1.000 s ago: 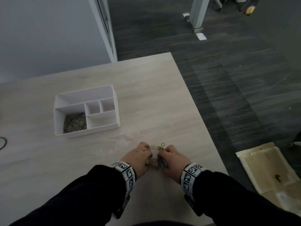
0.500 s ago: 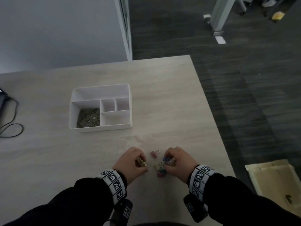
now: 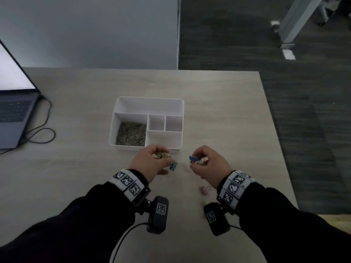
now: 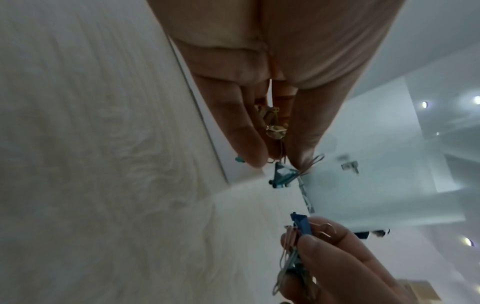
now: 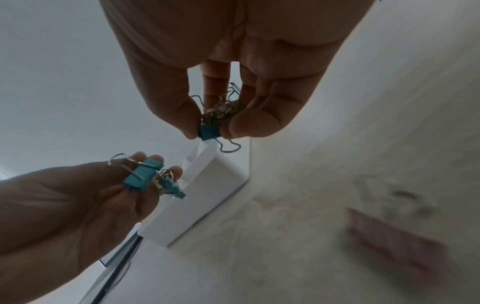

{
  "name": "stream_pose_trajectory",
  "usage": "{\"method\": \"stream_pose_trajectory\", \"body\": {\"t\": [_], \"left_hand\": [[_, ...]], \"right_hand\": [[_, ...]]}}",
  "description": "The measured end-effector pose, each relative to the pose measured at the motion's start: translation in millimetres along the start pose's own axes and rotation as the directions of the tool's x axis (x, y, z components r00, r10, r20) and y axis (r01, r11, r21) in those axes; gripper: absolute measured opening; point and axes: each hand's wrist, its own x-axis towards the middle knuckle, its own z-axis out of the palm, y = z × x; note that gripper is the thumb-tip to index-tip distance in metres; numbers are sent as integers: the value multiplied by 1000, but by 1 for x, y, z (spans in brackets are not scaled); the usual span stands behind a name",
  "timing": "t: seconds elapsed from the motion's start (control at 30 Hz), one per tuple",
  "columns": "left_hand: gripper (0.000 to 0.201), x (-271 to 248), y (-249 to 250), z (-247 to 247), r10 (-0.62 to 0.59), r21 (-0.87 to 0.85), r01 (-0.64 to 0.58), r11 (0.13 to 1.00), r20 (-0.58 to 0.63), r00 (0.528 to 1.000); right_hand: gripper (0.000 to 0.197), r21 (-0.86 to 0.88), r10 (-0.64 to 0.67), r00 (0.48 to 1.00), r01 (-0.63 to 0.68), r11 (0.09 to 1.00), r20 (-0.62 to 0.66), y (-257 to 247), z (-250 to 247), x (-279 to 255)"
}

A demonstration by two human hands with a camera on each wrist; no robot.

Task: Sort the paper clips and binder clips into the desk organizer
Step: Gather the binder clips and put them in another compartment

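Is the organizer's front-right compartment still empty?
Empty as far as visible: the front-right compartment shows only bare white floor, while paper clips fill the left one.

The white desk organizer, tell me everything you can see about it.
The desk organizer is a white, plastic-looking rectangular tray with rounded corners, lying flat on the pale wood-grain desk. Thin walls split it into five compartments: a long one across the far side, a large one at near left, two small ones in the middle and a wide one at near right. Only the near-left one holds anything, a heap of silvery paper clips. The left hand is raised in front of its near wall; contact cannot be told.
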Motion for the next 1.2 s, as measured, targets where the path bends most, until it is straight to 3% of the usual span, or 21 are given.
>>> {"method": "stream_pose_trajectory", "body": {"t": [0.2,0.4,0.63,0.83,0.97,1.2], "left_hand": [[20,42,17,-14,28,-99,-38,994,-104,994],[22,61,16,-9,61,-33,-69,997,-190,980],[23,55,4,-9,63,5,-63,998,-172,983],[15,43,12,-11,80,51,-73,996,-163,983],[20,33,17,-17,123,115,-105,988,-154,980],[24,18,14,-17,152,177,-130,976,-114,982]], "right_hand": [[16,-21,-93,994,92,996,-65,-46,25,42],[14,-234,-106,994,98,967,-22,-64,38,65],[23,-425,-114,993,121,897,42,-68,45,69],[21,-389,-119,992,130,912,53,-68,43,64],[20,-331,-150,989,138,934,-12,-56,27,48],[17,-301,13,987,-62,952,-162,7,-25,-11]]}}
